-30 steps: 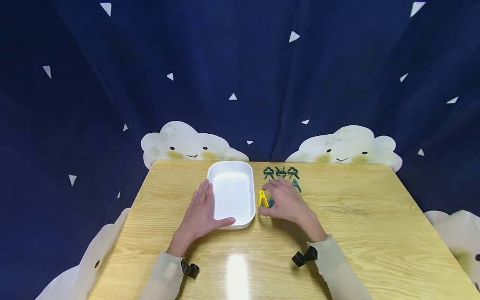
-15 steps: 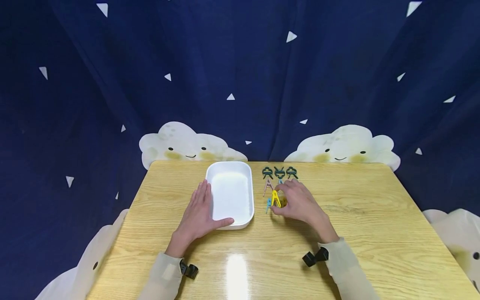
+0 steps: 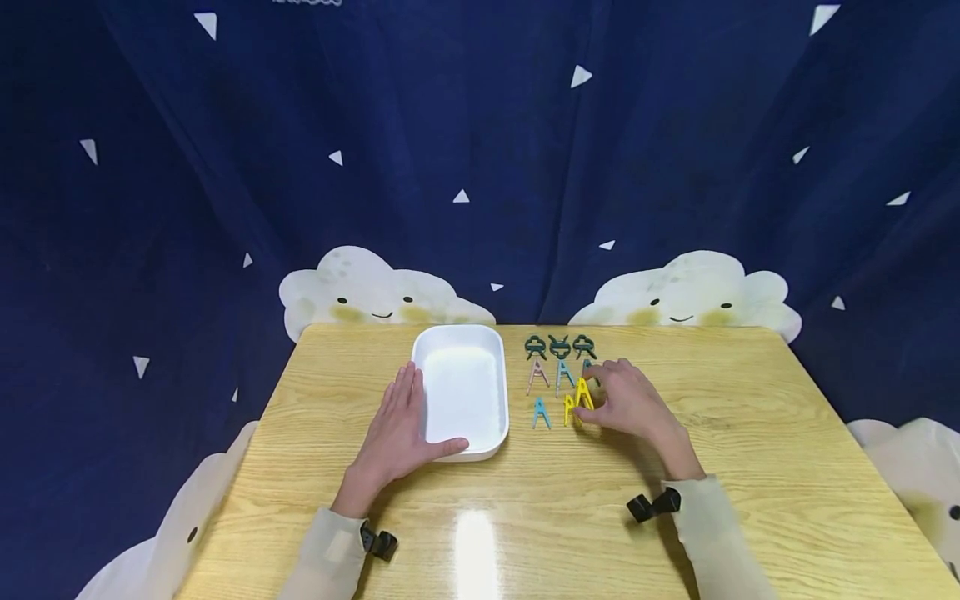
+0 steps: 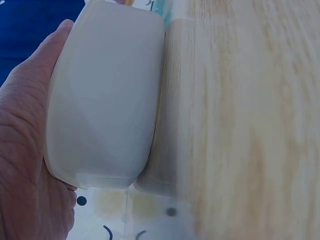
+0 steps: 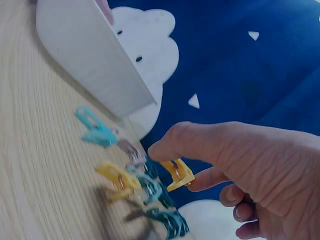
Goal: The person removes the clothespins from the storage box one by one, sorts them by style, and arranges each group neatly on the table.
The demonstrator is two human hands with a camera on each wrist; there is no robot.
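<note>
My right hand (image 3: 630, 400) pinches a yellow clothespin (image 3: 584, 393) between thumb and fingertips. The right wrist view shows this yellow clothespin (image 5: 177, 173) raised off the table. Just left of it in the head view, a second yellow clothespin (image 3: 568, 410) stands on the table, with a light blue clothespin (image 3: 542, 413) further left. Behind these are a pink clothespin (image 3: 537, 377), a blue one (image 3: 564, 375) and a dark teal one, partly hidden by my fingers. My left hand (image 3: 397, 429) rests along the white tray (image 3: 506, 392), fingers straight at its left side, thumb across its near rim.
Three dark green clips (image 3: 559, 347) lie in a row near the table's (image 3: 735, 450) back edge, to the right of the tray. A dark blue curtain (image 3: 480, 125) with white clouds hangs behind the table.
My right hand has moved rightward with the yellow clothespin, from beside the tray to the right end of the clothespins. More clothespins have come into sight. The left hand stays against the tray.
</note>
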